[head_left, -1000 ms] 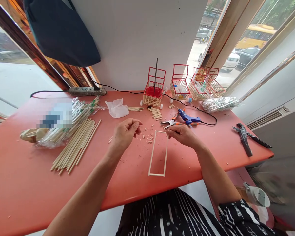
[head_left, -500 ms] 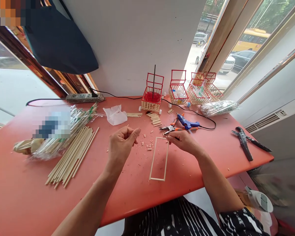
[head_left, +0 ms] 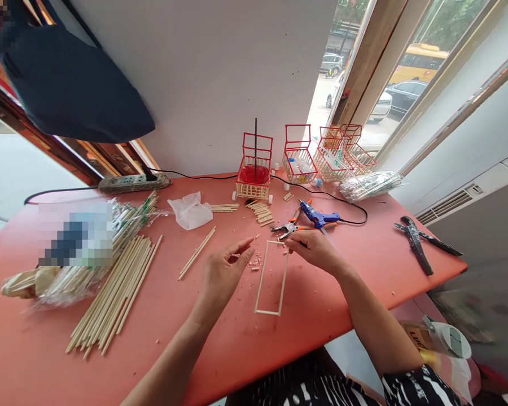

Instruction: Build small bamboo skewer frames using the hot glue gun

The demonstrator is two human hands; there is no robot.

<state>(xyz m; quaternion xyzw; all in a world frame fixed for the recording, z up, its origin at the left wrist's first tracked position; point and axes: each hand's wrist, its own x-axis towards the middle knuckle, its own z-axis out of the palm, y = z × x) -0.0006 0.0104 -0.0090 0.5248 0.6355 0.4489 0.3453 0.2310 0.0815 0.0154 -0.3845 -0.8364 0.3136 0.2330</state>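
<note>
On the red table (head_left: 313, 307), the pale stick frame (head_left: 261, 279) sits left of the blue glue gun (head_left: 317, 215) and nearer you. You seem to be positioning that frame; the next move calls for keeping its corner steady. Your right hand (head_left: 311, 251), just your side of the gun, pinches the far right corner. Your left hand (head_left: 226, 270), well left of the gun, is loosely parted, visibly grasping nothing.
</note>
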